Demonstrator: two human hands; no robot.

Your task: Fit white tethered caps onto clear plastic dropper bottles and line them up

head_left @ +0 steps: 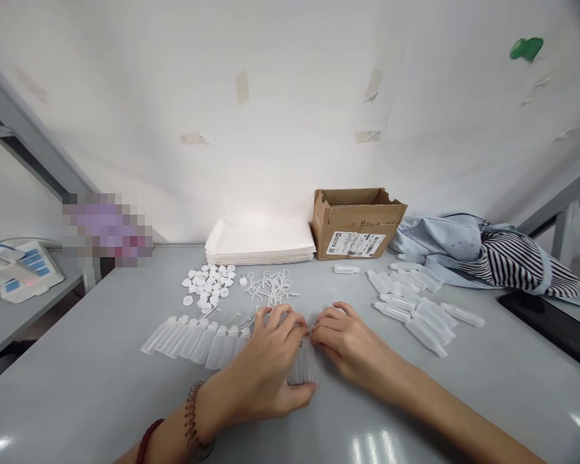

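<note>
Translucent bottles [303,367] — long axes fore-and-aft — are clamped lengthwise by the left hand [265,361]; right hand [350,340] just beside, closure indeterminable.

We count one cardboard box [355,225]; left of it, one stack of white sheets [261,243]. Just in front of it: one lone tube [347,269]. Nearer, to its right: over ten loose tubes [424,334]. Nearer, to its left: at least eight white-tipped tubes [198,340], over twenty white caps [214,281], and several white looped pieces [272,287], too tangled for us to total.
</note>
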